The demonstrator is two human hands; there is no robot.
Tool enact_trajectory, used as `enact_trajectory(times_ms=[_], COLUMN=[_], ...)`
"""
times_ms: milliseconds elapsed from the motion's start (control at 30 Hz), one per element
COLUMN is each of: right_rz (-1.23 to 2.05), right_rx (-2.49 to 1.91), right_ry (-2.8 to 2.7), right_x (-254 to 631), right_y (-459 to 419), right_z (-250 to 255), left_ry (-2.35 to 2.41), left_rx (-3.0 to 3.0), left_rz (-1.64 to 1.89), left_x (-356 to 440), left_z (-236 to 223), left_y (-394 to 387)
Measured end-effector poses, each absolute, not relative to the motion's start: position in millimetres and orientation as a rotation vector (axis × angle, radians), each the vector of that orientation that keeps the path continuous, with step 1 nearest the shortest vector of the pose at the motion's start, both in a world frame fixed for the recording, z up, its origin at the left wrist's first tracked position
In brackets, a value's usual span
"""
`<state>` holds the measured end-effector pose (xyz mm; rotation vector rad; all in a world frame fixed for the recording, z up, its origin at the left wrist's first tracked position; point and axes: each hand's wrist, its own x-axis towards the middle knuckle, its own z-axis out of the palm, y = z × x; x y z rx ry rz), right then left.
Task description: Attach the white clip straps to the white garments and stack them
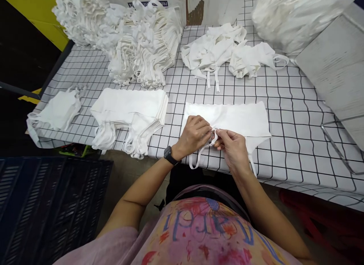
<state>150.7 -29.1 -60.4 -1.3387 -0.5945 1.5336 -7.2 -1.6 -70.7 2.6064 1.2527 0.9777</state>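
Observation:
A white strappy top [239, 119] lies spread at the table's front edge, its straps towards me. My right hand [234, 147] pinches one thin white shoulder strap [200, 155] between thumb and fingers, close to a small slider. Against it, my left hand [196, 134] is closed with its fingertips together at the same strap end, over the fabric. The exact grip of the left fingertips is partly hidden. The strap's loop hangs below my hands over the table edge. Another strap [252, 164] drops down past my right wrist.
Left of my hands is a neat stack of folded white tops [131, 105], with a smaller white piece [61, 109] beyond it. Tall piles [145, 41] stand behind. Loose garments [216, 48] lie at the back, near a plastic bag [298, 18] and a grey board [335, 75].

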Motion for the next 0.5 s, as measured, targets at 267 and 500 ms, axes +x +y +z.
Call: enact_trajectory(times_ms=[267,500], right_rz=[1.532,1.552], right_rx=[-1.356,-1.379], right_ry=[-0.651,-0.759], right_x=[152.1,154.7], right_y=[-30.7,-31.5], right_z=[-62.6,-63.2], left_ry=[1.224,1.178], left_rx=[2.759,2.812], left_rz=[0.947,0.895], left_x=[-6.6,-7.3], left_z=[-73.6,-71.8], left_y=[-2.8,-1.2])
